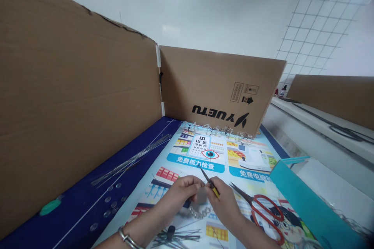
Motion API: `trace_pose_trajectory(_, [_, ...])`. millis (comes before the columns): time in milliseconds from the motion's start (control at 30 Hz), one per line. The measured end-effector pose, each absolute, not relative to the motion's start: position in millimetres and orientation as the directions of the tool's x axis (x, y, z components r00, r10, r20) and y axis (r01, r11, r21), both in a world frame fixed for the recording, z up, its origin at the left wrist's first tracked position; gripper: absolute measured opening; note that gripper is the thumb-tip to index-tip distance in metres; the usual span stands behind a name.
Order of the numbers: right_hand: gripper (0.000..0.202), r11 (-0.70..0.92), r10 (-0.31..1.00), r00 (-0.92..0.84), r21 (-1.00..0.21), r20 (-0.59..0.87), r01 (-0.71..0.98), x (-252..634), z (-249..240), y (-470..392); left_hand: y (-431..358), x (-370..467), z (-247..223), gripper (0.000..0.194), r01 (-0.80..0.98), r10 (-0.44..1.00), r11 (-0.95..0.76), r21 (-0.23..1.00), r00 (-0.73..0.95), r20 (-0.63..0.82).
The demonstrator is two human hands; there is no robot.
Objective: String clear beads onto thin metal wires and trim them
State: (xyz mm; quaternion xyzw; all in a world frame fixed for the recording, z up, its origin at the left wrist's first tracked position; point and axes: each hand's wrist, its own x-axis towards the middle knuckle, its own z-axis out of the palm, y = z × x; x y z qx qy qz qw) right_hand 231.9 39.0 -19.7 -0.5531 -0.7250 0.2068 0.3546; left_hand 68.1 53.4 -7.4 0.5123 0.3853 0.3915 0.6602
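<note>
My left hand (189, 188) is closed in a pinch on what looks like a thin wire, its end too fine to follow. Close beside it, my right hand (222, 198) grips a slim pointed tool (209, 179) with a dark tip and a yellow handle; the tip points up and away to the left. Just below the hands is a curved string of clear beads (200, 213). Red-handled scissors (267, 214) lie to the right of my right hand, blades toward it. Dark cut wires (177, 237) lie in a loose pile near my left forearm.
A bundle of long wires (131, 159) and several clear round pieces (112, 202) lie on the blue strip at left. Cardboard panels (216, 81) wall the left and back. Clear beaded pieces (222, 130) line the back edge. A teal box (315, 202) stands at right.
</note>
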Motion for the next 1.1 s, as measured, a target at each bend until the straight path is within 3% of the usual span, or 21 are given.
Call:
trace_pose_trajectory(300, [0.006, 0.324, 0.937, -0.145, -0.633, 0.318, 0.703, 232, -25, 41, 57, 69, -14, 0.021, -0.116, 0.915, 0.152, 0.981, 0.391, -0.096])
trace_pose_trajectory(500, [0.007, 0.345, 0.928, -0.178, -0.576, 0.328, 0.741, 232, -26, 40, 58, 69, -18, 0.017, 0.015, 0.924, 0.119, 0.993, 0.365, -0.116])
trace_pose_trajectory(767, [0.012, 0.437, 0.886, -0.254, -0.518, 0.388, 0.735, 233, -24, 40, 62, 66, -28, 0.012, 0.202, 0.945, -0.087, 0.976, 0.327, 0.016])
trace_pose_trajectory(1100, [0.023, 0.509, 0.852, -0.367, -0.432, 0.373, 0.744, 234, -18, 36, 55, 63, -10, 0.022, 0.432, 0.895, -0.401, 0.808, 0.374, 0.244])
